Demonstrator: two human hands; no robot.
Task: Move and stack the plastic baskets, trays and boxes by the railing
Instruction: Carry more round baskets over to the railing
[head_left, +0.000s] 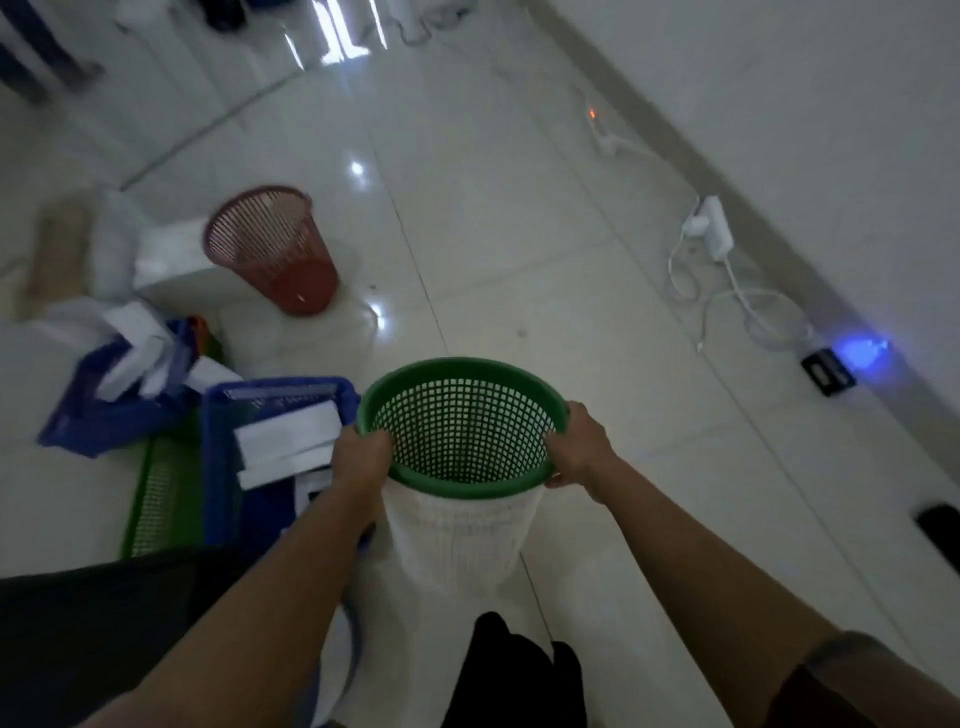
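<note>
Both hands' grip (363, 457) (579, 452) on green basket rim (457, 366)

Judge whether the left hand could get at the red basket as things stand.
Probably not yet: the left hand grips the green basket, and the red basket stands well beyond it across open floor, with nothing blocking the way.

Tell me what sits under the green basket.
A white mesh basket sits under the green basket, which is nested in its top. Left hand and right hand grip the green rim. The white basket's rim and inside are covered.
</note>
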